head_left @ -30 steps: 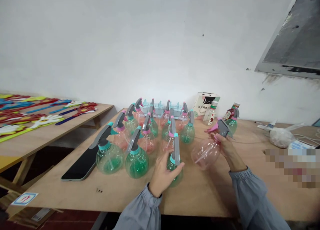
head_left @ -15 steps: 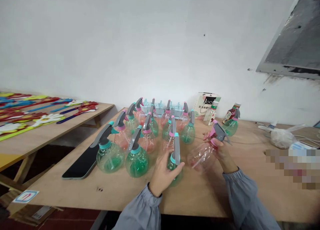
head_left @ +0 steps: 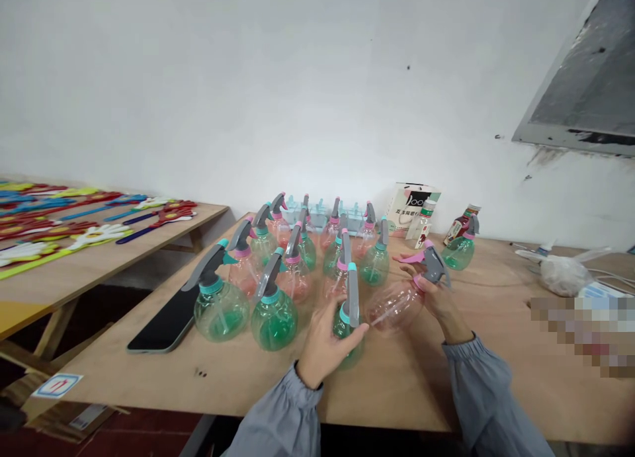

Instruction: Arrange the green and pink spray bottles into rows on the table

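Note:
My left hand (head_left: 325, 344) is wrapped around the neck of a green spray bottle (head_left: 352, 301) near the table's front, covering part of its body. With my right hand (head_left: 439, 306) I grip a clear pink spray bottle (head_left: 394, 305) by its neck. That bottle is tilted, its base turned left toward the green one and its grey-and-pink head leaning right. Left of my hands stand more spray bottles, among them a green one (head_left: 274, 321) and a larger pale green one (head_left: 221, 311). Several pink and green ones crowd together behind these.
A phone (head_left: 161, 321) lies at the left of the wooden table (head_left: 238, 391). Light blue plastic trays (head_left: 354, 220), a box (head_left: 401, 209) and a dark red bottle (head_left: 460, 227) stand along the wall. At right sits a plastic bag (head_left: 565, 275). Colourful hand-shaped pieces (head_left: 102, 234) cover the left table.
The pink spray bottle in my right hand has tipped further, its base shifting slightly left and up. My right fingers have spread by its trigger. My left hand stays on the green spray bottle.

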`<state>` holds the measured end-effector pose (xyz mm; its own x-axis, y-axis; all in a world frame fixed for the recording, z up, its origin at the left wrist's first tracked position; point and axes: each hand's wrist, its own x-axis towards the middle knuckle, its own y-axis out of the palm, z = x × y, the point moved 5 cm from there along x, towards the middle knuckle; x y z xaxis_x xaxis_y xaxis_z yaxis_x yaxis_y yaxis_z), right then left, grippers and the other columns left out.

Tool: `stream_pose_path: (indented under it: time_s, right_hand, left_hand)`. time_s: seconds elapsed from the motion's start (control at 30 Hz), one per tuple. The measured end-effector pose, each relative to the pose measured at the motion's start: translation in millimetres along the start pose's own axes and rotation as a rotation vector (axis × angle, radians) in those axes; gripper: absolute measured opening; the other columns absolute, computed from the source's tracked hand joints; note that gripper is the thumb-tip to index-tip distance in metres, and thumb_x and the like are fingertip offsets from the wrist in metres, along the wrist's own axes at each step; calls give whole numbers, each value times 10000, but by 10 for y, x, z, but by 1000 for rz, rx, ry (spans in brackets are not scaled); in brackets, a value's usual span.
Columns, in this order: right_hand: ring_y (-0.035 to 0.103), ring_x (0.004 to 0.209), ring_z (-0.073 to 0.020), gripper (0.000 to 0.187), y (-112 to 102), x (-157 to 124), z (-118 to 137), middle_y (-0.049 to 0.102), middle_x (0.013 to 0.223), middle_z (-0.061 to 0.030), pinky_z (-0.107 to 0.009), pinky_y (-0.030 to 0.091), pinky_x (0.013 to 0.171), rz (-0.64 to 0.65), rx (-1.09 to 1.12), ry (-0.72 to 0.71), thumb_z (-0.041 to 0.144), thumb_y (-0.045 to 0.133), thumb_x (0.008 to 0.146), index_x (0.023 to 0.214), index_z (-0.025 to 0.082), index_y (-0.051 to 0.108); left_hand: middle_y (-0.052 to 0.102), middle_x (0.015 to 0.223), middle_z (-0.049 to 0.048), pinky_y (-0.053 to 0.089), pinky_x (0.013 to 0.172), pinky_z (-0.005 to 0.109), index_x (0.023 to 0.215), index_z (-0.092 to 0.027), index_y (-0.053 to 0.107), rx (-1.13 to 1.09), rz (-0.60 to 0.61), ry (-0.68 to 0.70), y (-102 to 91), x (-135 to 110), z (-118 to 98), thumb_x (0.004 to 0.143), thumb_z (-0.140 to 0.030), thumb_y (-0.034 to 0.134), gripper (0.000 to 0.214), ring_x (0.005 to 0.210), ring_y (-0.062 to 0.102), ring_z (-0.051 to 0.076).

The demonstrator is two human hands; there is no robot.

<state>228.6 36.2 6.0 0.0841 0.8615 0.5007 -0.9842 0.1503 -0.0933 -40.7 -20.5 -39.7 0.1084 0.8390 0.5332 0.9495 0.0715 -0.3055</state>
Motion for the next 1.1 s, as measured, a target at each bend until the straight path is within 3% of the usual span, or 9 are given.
stream_pose_path:
  time_s: [0.13, 0.27, 0.43, 0.53, 0.7, 0.93, 1.0, 1.1]
  right_hand:
    - [735, 929, -291, 422, -75, -36, -17, 765, 899, -47, -469, 605, 920, -94, -73, -58, 685, 769, 761, 960, 321, 689]
    - [679, 776, -262, 408, -85, -34, 24, 717, 797, -42, -432, 603, 786, -91, -183, -66, 694, 765, 763, 823, 304, 661]
    - [716, 974, -303, 392, 41, 3, 186, 766, 985, -58, -491, 606, 922, -20, -191, -128, 659, 793, 774, 961, 322, 723]
    - [729, 1013, -321, 411, 100, 24, 149, 786, 1079, -89, -493, 615, 916, 29, -207, -108, 627, 840, 736, 965, 298, 746]
    - [739, 895, -318, 537, 84, 50, -96, 802, 1038, -119, -457, 625, 798, 36, -249, 11, 682, 844, 694, 1009, 255, 765]
    - [749, 968, -320, 632, 73, 52, -210, 804, 1048, -94, -484, 623, 900, 17, -232, 7, 696, 855, 716, 1160, 256, 764]
    - [731, 1134, -343, 756, 13, 47, -213, 786, 1228, -110, -507, 588, 1008, 24, -214, -22, 728, 888, 657, 1241, 271, 739]
    - [641, 1362, -381, 1115, -253, 51, -211, 669, 1495, -145, -531, 526, 1108, 79, -169, -64, 812, 935, 455, 1404, 306, 641]
  left_hand:
    - [811, 1068, 63, 586, 952, 428, 1172, -240, 699, 14, -14, 0, 5, -7, 21, 822, -417, 798, 405, 1013, 768, 277]
    - [810, 1054, 67, 580, 955, 437, 1168, -234, 698, 16, -6, 4, -4, -1, 10, 829, -436, 786, 404, 995, 767, 276]
    - [807, 1049, 63, 587, 931, 435, 1163, -235, 696, 17, -5, 4, -8, 2, 2, 842, -448, 765, 391, 988, 766, 276]
    - [808, 1059, 61, 587, 950, 432, 1177, -238, 698, 20, -11, 1, -5, 1, 7, 833, -441, 772, 406, 1006, 765, 274]
    - [812, 1045, 57, 589, 948, 428, 1173, -236, 699, 15, -3, -4, -5, 5, 3, 830, -429, 781, 402, 988, 766, 268]
    - [807, 1029, 60, 596, 946, 437, 1162, -234, 702, 14, -3, 5, -9, 3, 9, 836, -438, 780, 393, 975, 768, 271]
    - [806, 1031, 62, 596, 955, 446, 1164, -232, 702, 12, -9, 3, -6, -2, 22, 835, -446, 779, 400, 977, 767, 273]
    - [807, 1019, 62, 595, 966, 457, 1150, -233, 706, 13, -20, -5, -4, -10, 36, 827, -452, 788, 399, 983, 768, 279]
